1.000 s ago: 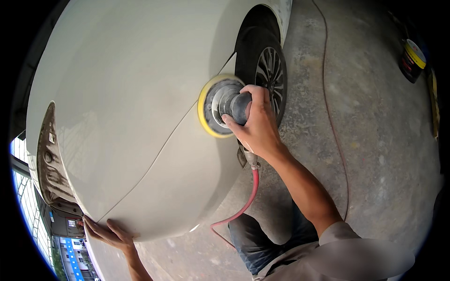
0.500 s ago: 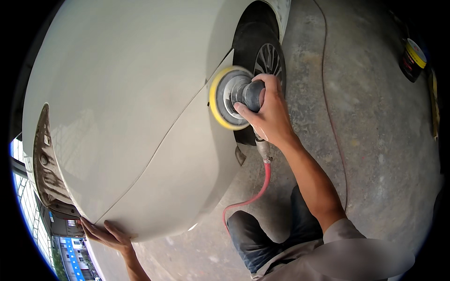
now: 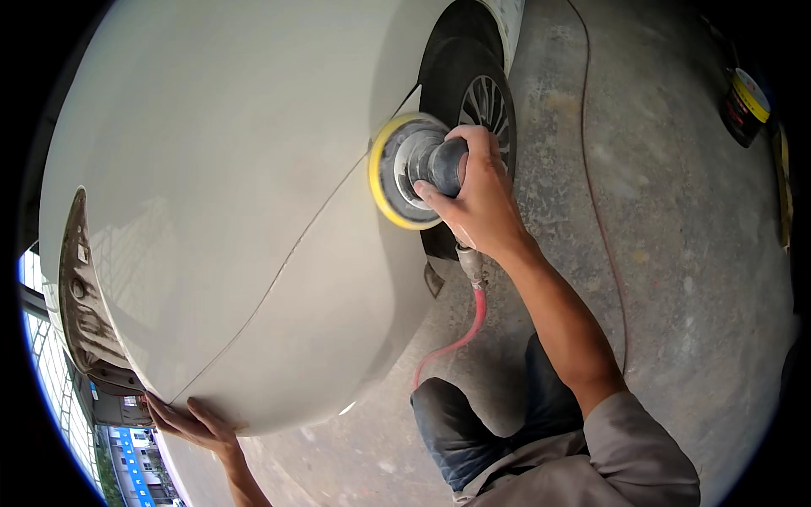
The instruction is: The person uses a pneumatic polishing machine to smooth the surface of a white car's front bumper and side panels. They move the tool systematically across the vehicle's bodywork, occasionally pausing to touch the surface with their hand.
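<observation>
Round sander (image 3: 411, 171) with a yellow-rimmed pad, pressed against the pale car panel (image 3: 236, 194) just ahead of the wheel arch, beside the seam. Clamped in the right hand (image 3: 477, 196), fingers wrapped around the grey body. Red air hose (image 3: 470, 325) trailing down from the handle past the knee. Left hand (image 3: 196, 424) spread flat, fingers apart, bracing on the lower edge of the panel. Best done, by the look of it, with the pad kept flat to the curve and pressure light and even, away from the dark tyre (image 3: 473, 93). On the concrete floor (image 3: 676, 279) far right, a dark round tin with a yellow lid (image 3: 745, 106).
</observation>
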Tool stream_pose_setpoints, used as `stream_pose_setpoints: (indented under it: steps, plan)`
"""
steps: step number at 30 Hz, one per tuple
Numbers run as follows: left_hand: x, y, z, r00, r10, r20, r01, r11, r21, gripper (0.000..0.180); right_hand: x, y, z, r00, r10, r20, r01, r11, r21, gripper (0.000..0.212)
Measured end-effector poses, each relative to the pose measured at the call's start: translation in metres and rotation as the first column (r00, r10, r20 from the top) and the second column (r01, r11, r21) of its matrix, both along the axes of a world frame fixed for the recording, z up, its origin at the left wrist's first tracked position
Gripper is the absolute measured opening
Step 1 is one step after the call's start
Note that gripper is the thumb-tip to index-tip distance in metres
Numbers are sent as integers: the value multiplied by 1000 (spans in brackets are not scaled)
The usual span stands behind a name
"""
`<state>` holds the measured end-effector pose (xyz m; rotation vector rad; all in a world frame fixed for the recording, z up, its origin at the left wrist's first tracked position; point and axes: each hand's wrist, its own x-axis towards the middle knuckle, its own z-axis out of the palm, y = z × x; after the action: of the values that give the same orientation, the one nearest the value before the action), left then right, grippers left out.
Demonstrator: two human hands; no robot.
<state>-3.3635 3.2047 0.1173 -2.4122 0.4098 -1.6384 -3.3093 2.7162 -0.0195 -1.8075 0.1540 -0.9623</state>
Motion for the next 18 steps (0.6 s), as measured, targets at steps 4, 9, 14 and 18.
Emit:
stream_pose_setpoints:
  steps: [4,9,14,18]
  plan:
    - [-4,-4,3,1000,15,-12,-14,999,35,67,-7,-1,1,1000,11,-25,-11,1000,-6,65]
    - [-3,-3,1,1000,-3,-14,3,1000,23,64,-2,-4,3,1000,5,-11,-5,1000,-19,64]
    - [-3,-2,3,1000,5,-14,-4,999,34,64,-5,-1,8,999,40,-37,-40,999,-7,64]
    - [-5,-1,0,1000,-3,-22,3,1000,16,65,-2,-6,2,1000,23,-14,-23,1000,-8,64]
